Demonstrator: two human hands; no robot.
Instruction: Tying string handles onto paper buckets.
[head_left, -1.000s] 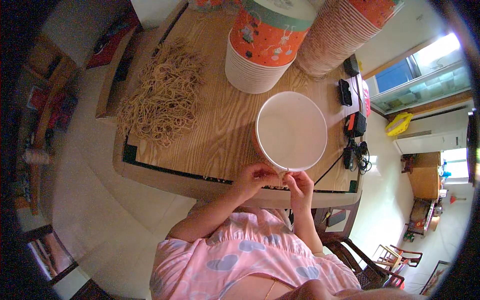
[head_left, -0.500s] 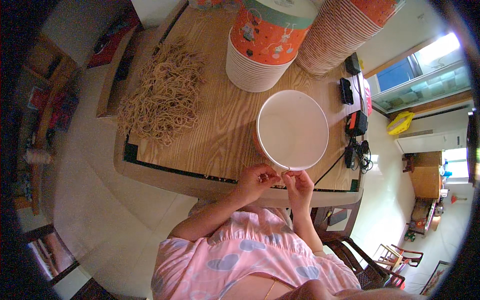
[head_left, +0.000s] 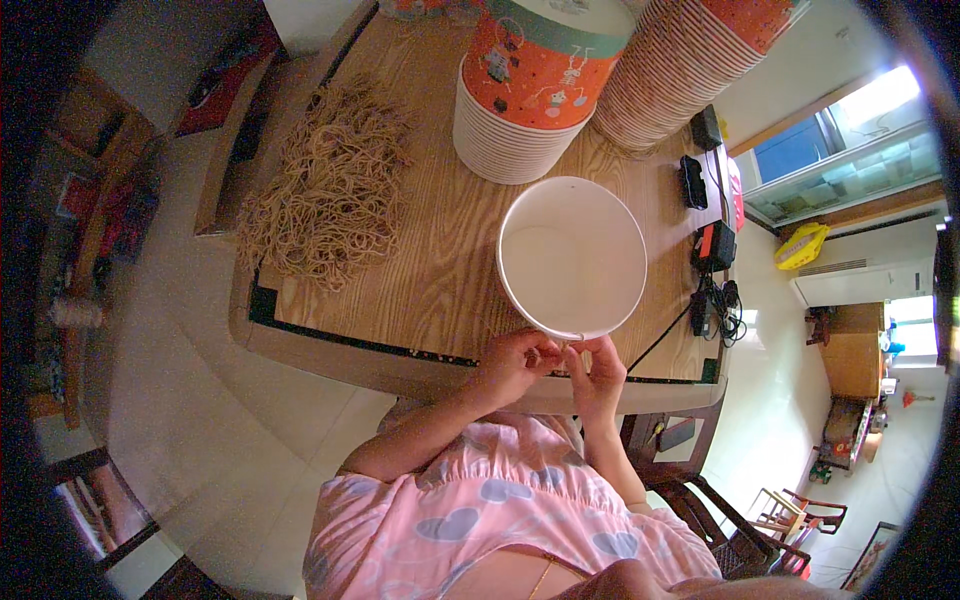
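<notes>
Right of centre in the frame, the open paper bucket (head_left: 570,262) is seen mouth-on, its lower rim lying nearer the right hand (head_left: 597,372) than the curled left hand (head_left: 512,368); whether anything is pinched by either hand's fingers cannot be told.

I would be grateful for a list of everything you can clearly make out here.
table: one, brown, centre
open tub: one, white inside, table's near edge
tub stacks: at least two, orange and white, table's far side
cord pile: one, tan, table's left
adapters and cables: several, black, table's right
window: one, bluish, upper right
bag-like item: one, yellow, right
chairs: at least two, brown, lower right
cabinet: one, brown, far right
clothing: pink and grey, lower centre
left hand: one, bare, tub's near rim
right hand: one, bare, tub's near rim
</notes>
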